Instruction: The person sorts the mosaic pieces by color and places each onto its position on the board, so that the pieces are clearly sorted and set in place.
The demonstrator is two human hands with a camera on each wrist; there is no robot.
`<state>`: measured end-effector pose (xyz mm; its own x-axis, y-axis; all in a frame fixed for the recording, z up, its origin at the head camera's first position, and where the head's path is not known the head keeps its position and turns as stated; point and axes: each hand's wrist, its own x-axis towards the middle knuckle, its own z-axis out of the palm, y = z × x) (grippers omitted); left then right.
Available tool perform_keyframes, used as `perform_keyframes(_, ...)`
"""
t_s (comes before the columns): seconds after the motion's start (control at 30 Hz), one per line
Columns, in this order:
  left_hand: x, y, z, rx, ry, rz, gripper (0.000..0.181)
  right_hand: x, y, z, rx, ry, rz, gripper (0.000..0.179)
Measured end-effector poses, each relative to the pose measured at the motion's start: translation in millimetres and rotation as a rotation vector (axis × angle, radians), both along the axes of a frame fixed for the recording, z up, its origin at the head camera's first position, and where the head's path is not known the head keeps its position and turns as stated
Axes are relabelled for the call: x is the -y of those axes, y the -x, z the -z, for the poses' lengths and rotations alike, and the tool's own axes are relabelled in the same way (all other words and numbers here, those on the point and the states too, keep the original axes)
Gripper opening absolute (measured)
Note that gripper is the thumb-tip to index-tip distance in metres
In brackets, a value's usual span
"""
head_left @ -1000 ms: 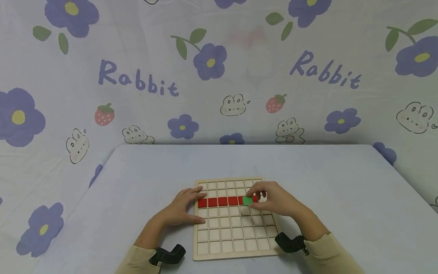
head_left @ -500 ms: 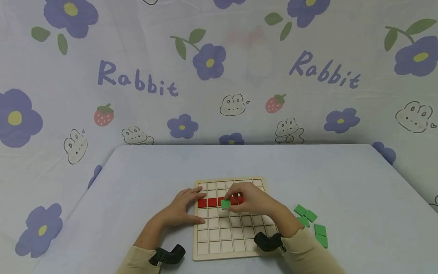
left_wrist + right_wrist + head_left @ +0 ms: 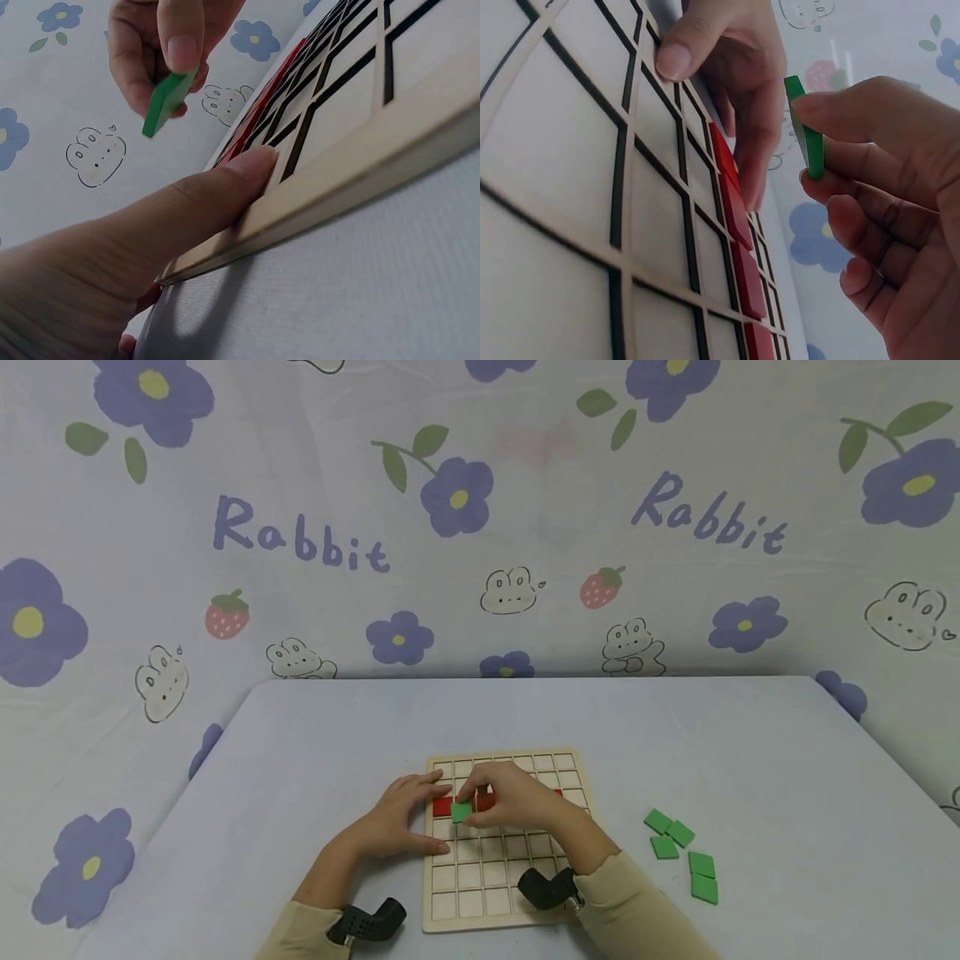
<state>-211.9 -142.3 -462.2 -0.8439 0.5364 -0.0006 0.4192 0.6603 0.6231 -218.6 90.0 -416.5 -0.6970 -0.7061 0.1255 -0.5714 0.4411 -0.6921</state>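
Note:
My right hand (image 3: 510, 795) pinches a green square tile (image 3: 461, 812) between thumb and fingers, held above the wooden grid board (image 3: 497, 917) near its left side. In the right wrist view the green tile (image 3: 805, 127) is clearly raised off the board. A row of red tiles (image 3: 442, 807) sits in the board's cells, partly hidden behind my right hand. My left hand (image 3: 401, 817) rests at the board's left edge, fingers spread. Its thumb lies on the frame in the left wrist view, with the green tile (image 3: 166, 103) beyond it.
Several loose green tiles (image 3: 681, 833) lie on the white table (image 3: 780, 760) right of the board. A printed fabric backdrop (image 3: 555, 527) stands behind the table. Each wrist wears a black camera mount (image 3: 546, 888).
My right hand has carried the green tile leftward along the red row, from its right part to its left end. The loose green tiles have come into view. My left hand stays put.

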Motion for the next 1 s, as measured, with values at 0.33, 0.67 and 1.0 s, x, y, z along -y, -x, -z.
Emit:
perform_keyframes(0.33, 2.2, -1.1, 0.4, 0.005, -0.016, -0.005, 0.078, 22.9, 0.4, 3.7, 0.041, -0.042, 0.032, 0.019)
perform_keyframes(0.67, 2.6, -0.3, 0.1, -0.007, -0.006, 0.013, 0.08, 28.4, -1.6, 13.3, 0.033, -0.053, 0.031, 0.018)
perform_keyframes(1.0, 2.5, 0.5, 1.4, -0.019, -0.003, 0.017, 0.083, 31.2, -2.3, 17.2, 0.028, -0.069, 0.023, 0.016)
